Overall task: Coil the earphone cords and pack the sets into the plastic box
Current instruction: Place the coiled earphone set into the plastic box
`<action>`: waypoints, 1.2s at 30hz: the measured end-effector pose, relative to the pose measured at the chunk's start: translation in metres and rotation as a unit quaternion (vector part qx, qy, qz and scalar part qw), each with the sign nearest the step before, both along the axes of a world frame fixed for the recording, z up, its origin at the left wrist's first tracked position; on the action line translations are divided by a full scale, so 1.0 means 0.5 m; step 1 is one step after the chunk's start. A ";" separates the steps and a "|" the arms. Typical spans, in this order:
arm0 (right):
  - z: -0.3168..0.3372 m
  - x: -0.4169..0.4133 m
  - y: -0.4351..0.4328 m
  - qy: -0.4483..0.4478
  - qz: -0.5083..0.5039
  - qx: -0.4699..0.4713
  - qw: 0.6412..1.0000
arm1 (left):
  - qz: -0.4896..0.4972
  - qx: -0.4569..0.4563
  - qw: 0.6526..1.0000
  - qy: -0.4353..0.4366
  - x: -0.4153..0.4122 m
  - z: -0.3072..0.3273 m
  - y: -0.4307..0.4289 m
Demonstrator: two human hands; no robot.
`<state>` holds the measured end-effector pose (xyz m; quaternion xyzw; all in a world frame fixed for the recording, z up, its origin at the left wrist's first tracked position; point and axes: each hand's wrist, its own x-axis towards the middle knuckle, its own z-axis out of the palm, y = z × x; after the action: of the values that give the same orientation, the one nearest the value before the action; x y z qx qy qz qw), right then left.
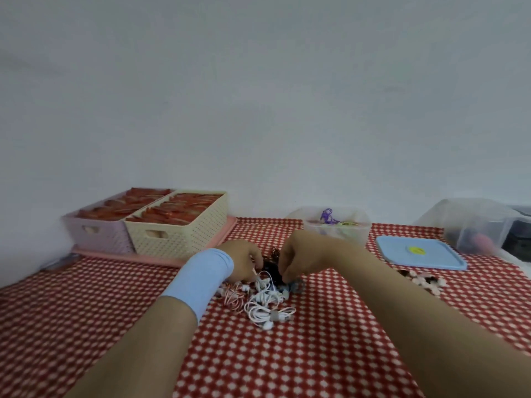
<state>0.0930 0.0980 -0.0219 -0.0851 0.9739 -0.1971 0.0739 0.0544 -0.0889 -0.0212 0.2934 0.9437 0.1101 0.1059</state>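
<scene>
Fingers (256, 268) of our left hand (244, 258) and right hand (297, 258) curl, pinching cords in the earphone tangle (264, 300) right beneath them on the worktop (287, 357), plastic box (336, 229) just beyond; light, limp and snag-prone, we judge, so best lifted by one cord near its earbuds.

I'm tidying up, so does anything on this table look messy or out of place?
The earphones lie in one tangled heap mid-table, white, red and black cords crossing. The blue lid lies flat beside the plastic box, not on it. A small bunch sits apart on the right.
</scene>
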 end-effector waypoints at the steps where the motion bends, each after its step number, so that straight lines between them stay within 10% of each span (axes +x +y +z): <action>1: -0.004 0.001 -0.003 -0.020 -0.002 0.015 1.000 | 0.001 -0.008 1.000 -0.005 0.000 -0.005 -0.007; 26: -0.001 0.090 -0.067 -0.074 0.047 0.001 0.996 | -0.036 0.086 0.995 -0.024 0.079 -0.003 -0.038; 36: 0.070 0.136 0.052 0.046 -0.063 -0.223 0.972 | -0.010 0.250 0.968 -0.015 0.082 0.039 0.044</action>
<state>0.1609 0.1240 0.0132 -0.0468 0.9111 -0.4095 -0.0041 0.0953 -0.0670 -0.0015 0.3186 0.8816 0.3454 0.0448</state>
